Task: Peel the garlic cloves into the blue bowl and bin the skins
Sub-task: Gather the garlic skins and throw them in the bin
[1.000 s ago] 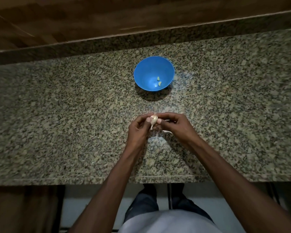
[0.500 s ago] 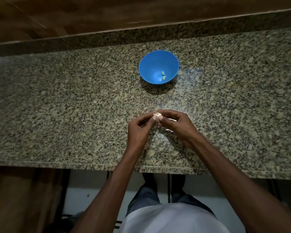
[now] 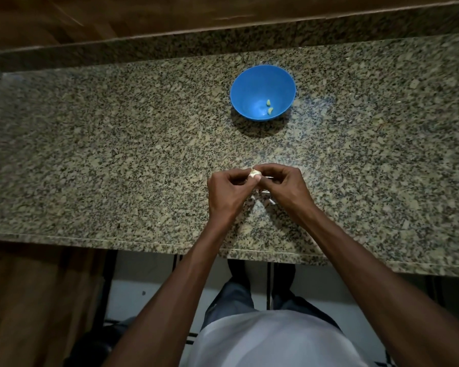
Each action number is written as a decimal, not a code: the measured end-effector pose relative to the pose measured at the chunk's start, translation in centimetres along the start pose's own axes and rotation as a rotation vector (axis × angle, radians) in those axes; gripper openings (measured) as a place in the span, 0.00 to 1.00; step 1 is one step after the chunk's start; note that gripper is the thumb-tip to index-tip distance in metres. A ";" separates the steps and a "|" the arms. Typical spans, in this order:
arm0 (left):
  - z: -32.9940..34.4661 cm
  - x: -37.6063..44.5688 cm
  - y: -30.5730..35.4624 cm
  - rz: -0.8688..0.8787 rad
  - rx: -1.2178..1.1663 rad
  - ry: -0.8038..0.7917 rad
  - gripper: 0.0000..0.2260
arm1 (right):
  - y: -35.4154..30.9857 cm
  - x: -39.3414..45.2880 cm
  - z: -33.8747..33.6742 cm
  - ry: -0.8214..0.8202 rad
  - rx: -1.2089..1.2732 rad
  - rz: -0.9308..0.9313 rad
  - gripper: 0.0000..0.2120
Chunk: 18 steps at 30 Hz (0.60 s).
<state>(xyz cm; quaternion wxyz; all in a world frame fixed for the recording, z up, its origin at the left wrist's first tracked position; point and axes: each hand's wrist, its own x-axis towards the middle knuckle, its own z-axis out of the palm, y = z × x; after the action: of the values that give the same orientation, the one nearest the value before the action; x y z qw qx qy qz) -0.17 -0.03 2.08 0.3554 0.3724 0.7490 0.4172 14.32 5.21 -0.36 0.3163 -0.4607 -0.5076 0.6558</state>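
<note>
Garlic clove [image 3: 255, 174], pinched between left hand [image 3: 227, 192] and right hand [image 3: 285, 186] well short of the blue bowl [image 3: 249, 83], is probably light, firm and slippery; grip its ends, tearing brittle skin.

**A:** What is in front of you?

**B:** A round blue bowl [image 3: 262, 92] stands upright on the speckled granite bench [image 3: 117, 154], towards its far side. Two small peeled garlic cloves [image 3: 269, 106], pale yellow, lie close together at the bottom of the bowl.

**A:** And the clove you are working on?

**B:** You hold a pale garlic clove [image 3: 255, 174] above the bench, nearer to you than the bowl and well apart from it. Your left hand [image 3: 227, 190] and right hand [image 3: 285, 188] meet at it, fingertips pinching it from both sides. Thin whitish bits of skin [image 3: 269, 201] lie on the bench just under your hands.
</note>
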 end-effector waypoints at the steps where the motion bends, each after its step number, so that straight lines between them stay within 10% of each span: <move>1: 0.0 0.0 -0.2 0.001 0.020 -0.006 0.16 | 0.1 0.0 0.0 -0.002 -0.001 0.003 0.09; 12: 2.0 -0.3 -0.4 -0.071 0.069 0.135 0.12 | 1.4 0.6 1.0 0.063 -0.026 0.096 0.08; 18: 0.9 -0.1 -0.7 -0.287 -0.376 0.092 0.11 | 1.0 0.9 1.0 0.055 0.158 0.148 0.10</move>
<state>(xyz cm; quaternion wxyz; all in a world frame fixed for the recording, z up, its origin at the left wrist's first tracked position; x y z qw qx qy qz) 0.51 -0.07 1.15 0.4395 0.1699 0.7190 0.5109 13.08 5.32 -1.55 0.3162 -0.4882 -0.4102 0.7024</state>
